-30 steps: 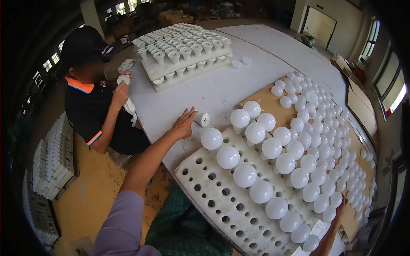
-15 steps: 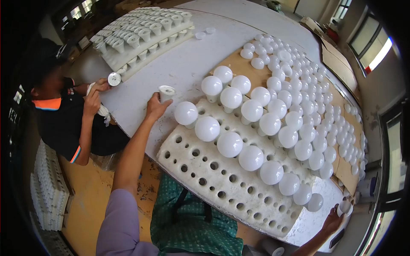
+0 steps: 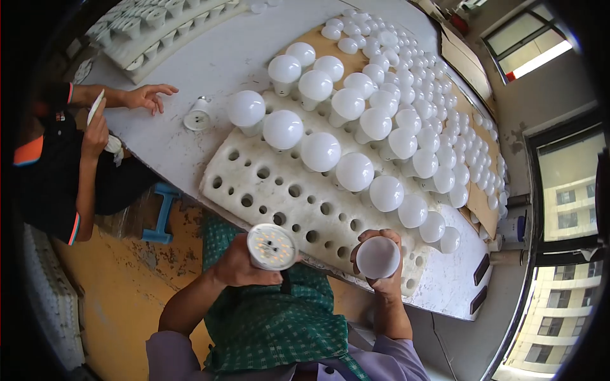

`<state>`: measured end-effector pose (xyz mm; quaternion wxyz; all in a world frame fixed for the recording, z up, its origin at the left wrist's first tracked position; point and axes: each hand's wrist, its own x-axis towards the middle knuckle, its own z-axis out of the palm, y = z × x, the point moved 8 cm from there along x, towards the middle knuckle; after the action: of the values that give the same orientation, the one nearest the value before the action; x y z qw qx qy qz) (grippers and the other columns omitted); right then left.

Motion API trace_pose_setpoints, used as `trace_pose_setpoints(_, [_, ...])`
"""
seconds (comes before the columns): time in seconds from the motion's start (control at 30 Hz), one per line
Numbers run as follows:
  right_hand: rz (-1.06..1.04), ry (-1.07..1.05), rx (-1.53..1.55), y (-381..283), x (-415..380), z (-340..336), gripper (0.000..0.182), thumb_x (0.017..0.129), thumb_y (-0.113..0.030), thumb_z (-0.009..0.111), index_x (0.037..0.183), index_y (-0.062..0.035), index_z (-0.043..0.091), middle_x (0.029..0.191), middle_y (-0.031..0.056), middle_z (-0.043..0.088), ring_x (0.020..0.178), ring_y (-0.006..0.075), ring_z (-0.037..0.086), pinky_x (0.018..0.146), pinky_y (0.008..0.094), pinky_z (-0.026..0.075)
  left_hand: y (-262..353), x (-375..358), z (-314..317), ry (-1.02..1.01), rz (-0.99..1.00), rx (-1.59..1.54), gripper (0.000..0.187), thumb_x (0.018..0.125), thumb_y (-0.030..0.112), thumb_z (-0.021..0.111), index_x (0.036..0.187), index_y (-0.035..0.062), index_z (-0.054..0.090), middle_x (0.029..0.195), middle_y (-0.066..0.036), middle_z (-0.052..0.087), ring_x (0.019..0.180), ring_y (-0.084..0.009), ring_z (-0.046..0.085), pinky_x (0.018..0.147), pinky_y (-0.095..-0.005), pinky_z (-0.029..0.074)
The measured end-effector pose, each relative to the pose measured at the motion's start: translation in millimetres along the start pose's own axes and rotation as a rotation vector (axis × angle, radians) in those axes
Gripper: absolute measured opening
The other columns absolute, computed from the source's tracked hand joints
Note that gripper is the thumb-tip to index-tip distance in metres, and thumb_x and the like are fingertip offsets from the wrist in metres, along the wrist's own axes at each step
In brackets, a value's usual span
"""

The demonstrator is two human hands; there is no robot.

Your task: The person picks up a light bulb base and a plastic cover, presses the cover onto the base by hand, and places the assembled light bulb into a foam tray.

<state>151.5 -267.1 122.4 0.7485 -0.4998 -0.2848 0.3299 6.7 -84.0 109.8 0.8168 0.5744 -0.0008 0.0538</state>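
My left hand [image 3: 238, 265] is closed around a bulb base [image 3: 272, 246], whose round LED board faces up toward the camera. Closed on a white dome cover [image 3: 378, 258] is my right hand [image 3: 389, 279], a short way to the right. Both hands are over the near edge of the foam tray [image 3: 254, 184], in front of the green apron. White bulbs [image 3: 319, 152] stand upright in the tray's far rows, while holes show in its near rows.
Many white domes [image 3: 438, 120] cover cardboard at the back right. A loose bulb base [image 3: 197, 119] lies on the table [image 3: 184, 70]. At the left, a co-worker's hand [image 3: 149, 98] reaches over the table. Foam trays of bases [image 3: 136, 60] are at the back left.
Both my hands have come in to the front centre, the left with a base, the right with a cover. The co-worker's hand has opened, and a base now lies on the table. The view has shifted.
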Motion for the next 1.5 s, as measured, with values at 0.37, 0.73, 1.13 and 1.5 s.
trace_pose_setpoints(0.37, [0.143,0.001,0.188,38,4,38,0.086,0.055,-0.031,0.085,0.122,-0.0090,0.036,0.110,0.0198,0.050,0.086,0.0237,0.059,0.061,0.0291,0.053,-28,10,52,-0.156,-0.097,-0.080,0.034,0.076,0.015,0.074,0.100,-0.0025,0.056,0.080,-0.008,0.064,0.067,-0.0121,0.062,0.057,-0.0262,0.052])
trace_pose_setpoints(0.73, [0.115,-0.181,-0.461,15,6,45,0.087,0.051,-0.034,0.087,0.121,-0.0088,0.041,0.115,0.0151,0.054,0.099,0.0235,0.056,0.083,0.0329,0.046,-29,8,42,-0.154,-0.168,0.133,0.046,0.070,0.025,0.078,0.100,-0.0036,0.058,0.089,-0.011,0.065,0.075,-0.0159,0.063,0.066,-0.0294,0.052])
trace_pose_setpoints(1.13, [0.018,-0.669,-0.960,19,0,97,0.079,0.058,-0.020,0.082,0.123,-0.0048,0.040,0.116,0.0177,0.050,0.101,0.0337,0.056,0.084,0.0403,0.047,-30,5,38,-0.238,-0.281,0.451,0.061,0.061,0.041,0.082,0.095,-0.0065,0.062,0.088,-0.018,0.066,0.082,-0.0210,0.065,0.073,-0.0309,0.051])
trace_pose_setpoints(1.5, [-0.409,-0.474,-0.615,2,-16,109,0.048,0.058,-0.013,0.078,0.100,-0.0050,0.055,0.099,0.0136,0.052,0.086,0.0310,0.054,0.076,0.0397,0.044,-15,1,60,-0.322,-0.270,0.518,0.060,0.061,0.041,0.079,0.089,-0.0095,0.063,0.081,-0.023,0.065,0.076,-0.0282,0.066,0.070,-0.0333,0.051])
